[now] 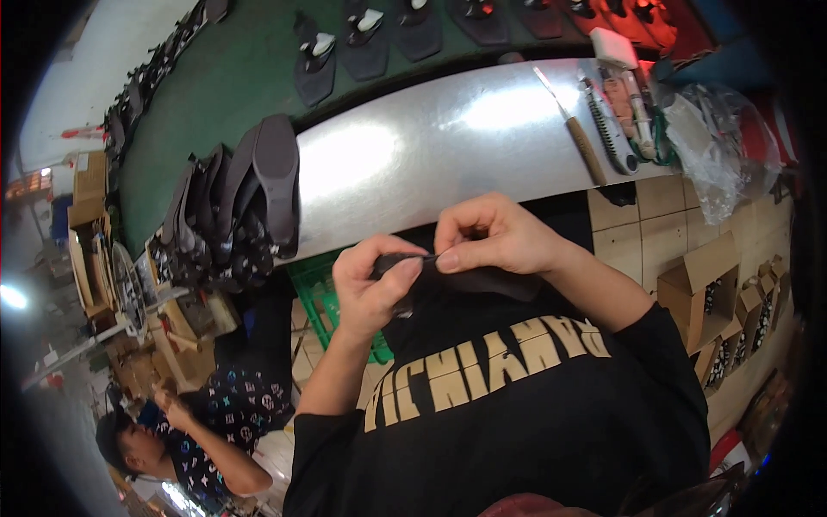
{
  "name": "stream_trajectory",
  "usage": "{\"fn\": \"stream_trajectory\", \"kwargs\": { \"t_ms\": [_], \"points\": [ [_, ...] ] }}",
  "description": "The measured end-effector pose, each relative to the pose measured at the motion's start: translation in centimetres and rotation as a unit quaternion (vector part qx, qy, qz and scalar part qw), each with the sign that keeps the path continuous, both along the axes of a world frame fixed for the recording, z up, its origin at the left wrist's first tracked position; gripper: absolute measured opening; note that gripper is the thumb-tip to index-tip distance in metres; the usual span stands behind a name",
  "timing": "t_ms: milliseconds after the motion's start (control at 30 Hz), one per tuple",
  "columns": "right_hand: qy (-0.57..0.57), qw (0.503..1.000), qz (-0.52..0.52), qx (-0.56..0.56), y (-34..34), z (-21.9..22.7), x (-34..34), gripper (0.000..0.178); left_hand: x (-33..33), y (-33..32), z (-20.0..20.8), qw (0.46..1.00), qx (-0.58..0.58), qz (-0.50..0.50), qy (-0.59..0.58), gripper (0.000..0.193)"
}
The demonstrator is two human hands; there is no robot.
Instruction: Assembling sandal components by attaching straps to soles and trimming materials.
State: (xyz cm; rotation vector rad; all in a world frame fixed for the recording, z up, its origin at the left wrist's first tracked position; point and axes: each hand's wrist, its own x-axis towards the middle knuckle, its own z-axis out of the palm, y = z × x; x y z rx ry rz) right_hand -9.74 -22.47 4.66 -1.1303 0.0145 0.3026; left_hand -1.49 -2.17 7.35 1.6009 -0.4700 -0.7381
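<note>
Close to my body, just off the near edge of the metal bench, both hands grip a dark sandal [500,283]. My left hand [372,284] is closed on one end of it, the thumb pressed on top. Thumb and fingers of my right hand [495,239] pinch at its edge, almost touching the left hand's fingertips. Most of the sandal is hidden by my hands or blends into my black shirt, so its exact shape is hard to make out.
A stack of dark sandals [276,177] lies left of the metal bench top [405,159]. Behind, sandals [418,33] line a green surface [233,73]. An awl [581,142], a utility knife [610,129] and a plastic bag [719,146] sit right. Another person [198,422] works at lower left.
</note>
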Motion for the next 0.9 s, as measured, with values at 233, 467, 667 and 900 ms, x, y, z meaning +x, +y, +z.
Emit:
{"fn": "stream_trajectory", "kwargs": {
  "t_ms": [233,467,667,900],
  "points": [
    [-0.279,0.712,-0.477,-0.433,-5.3,2.1,1.6,0.030,2.7,2.1,-2.6,0.956,-0.156,0.247,0.028,0.016],
    [-0.065,0.534,-0.371,-0.757,-8.8,-7.5,-2.1,0.037,2.8,1.4,-6.5,0.880,-0.118,0.244,0.391,0.046],
    [-0.060,0.937,-0.179,-0.294,0.1,-3.4,-2.0,0.046,1.9,-0.8,-6.6,0.778,-0.191,0.245,0.546,0.034],
    [-0.059,0.963,-0.167,-0.202,4.4,-5.2,-1.2,0.046,0.9,-2.4,-6.8,0.749,-0.208,0.255,0.576,0.020]
  ]
}}
